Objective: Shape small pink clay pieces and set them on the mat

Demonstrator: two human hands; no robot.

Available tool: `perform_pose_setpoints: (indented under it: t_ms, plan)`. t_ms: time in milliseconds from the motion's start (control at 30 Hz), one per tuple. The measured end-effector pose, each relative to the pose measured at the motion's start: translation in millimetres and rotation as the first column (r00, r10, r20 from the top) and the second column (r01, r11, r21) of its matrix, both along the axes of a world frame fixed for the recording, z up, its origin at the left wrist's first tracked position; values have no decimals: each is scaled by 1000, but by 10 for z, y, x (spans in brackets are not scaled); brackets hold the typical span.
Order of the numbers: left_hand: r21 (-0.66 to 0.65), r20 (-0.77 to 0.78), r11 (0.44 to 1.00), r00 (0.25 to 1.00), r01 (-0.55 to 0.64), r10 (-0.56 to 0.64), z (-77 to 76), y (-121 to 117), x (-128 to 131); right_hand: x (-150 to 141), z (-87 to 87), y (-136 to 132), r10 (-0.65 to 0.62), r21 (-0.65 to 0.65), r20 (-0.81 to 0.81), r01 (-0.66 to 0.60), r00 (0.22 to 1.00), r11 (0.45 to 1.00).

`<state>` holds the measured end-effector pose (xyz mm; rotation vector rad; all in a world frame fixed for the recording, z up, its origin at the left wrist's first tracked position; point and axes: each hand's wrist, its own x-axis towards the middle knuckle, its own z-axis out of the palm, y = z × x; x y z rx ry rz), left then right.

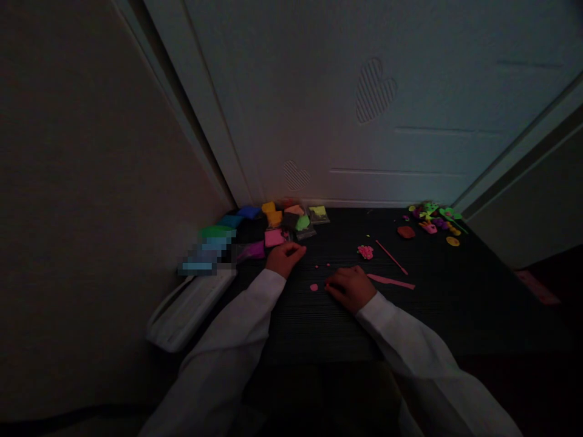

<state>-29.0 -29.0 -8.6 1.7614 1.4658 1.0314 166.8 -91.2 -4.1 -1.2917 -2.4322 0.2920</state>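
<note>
My left hand (286, 258) hovers beside a bag of pink clay (275, 237), thumb and fingertips drawn together; anything between them is too small to make out. Low over the dark table, my right hand (351, 288) has its fingers curled and tips pinched, with a reddish spot there that I cannot identify. Between the hands lie a flat pink clay disc (314, 287) and small pink bits (317, 266). Beyond my right hand sit a bumpy pink clay cluster (365, 252), a thin pink stick tool (392, 257) and a pink plastic knife (392, 281).
Bagged clay in several colours, including orange (273, 215) and purple (252, 250), lines the back left. A white case (191, 309) lies at the left edge. Finished-looking colourful clay shapes (430, 215) and a red lump (405, 232) are at the back right. A white panel (319, 121) rises behind.
</note>
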Motion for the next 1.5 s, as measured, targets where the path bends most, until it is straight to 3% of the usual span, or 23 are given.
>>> perform_pose_setpoints:
  t_ms: [167, 333, 467, 800, 1500]
  plan:
    - [-8, -14, 998, 998, 67, -68, -31, -2, -1, -6, 19, -13, 5, -42, 47, -3, 999, 999]
    - [-4, -137, 980, 971, 198, -196, -7, -44, 2, 0, 31, -13, -5, -62, 18, 6, 1000, 998]
    - [20, -211, 970, 949, 243, -233, -13, -49, 5, 10, 63, -30, -12, -71, -25, 10, 1000, 997]
    - [25, -219, 982, 960, 186, -177, -51, -23, 2, 30, 166, -119, -7, -3, 21, 7, 1000, 1000]
    - [40, -203, 985, 967, 168, -157, -50, -20, 8, 25, 138, -199, 13, 9, 220, -15, 975, 1000]
